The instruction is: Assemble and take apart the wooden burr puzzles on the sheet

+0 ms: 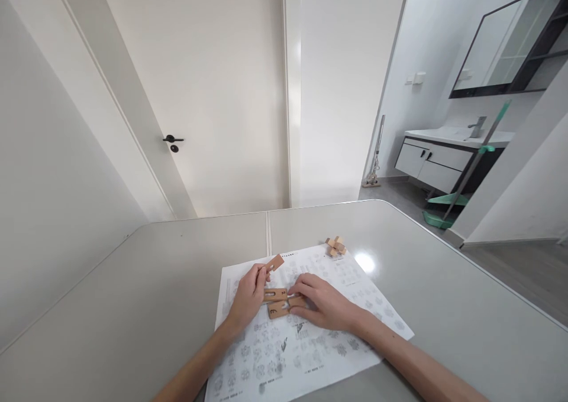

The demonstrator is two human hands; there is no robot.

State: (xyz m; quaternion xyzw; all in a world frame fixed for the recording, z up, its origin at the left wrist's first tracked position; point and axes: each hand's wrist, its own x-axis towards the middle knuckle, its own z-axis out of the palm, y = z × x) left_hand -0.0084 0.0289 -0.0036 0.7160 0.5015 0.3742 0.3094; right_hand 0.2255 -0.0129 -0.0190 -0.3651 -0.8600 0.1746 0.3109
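Observation:
My left hand [248, 292] pinches a flat wooden puzzle piece [276, 262], tilted up above the paper; a slot shows near my fingertips. Below it lies a slotted wooden piece marked 2 [276, 294]. Just nearer to me is another flat piece with a dark mark [278, 310], perhaps a 3. My right hand [326, 304] rests on the paper, its thumb and fingers closed around a small wooden piece [297, 301] that touches or nearly touches the others. Part of that piece is hidden by the fingers.
A printed sheet of paper [319, 360] with rows of small figures lies on the grey table [133, 307]. An interlocked wooden burr puzzle [336, 246] sits at the sheet's far right edge. Beyond the table are a door [222, 94] and a washbasin cabinet [437, 159].

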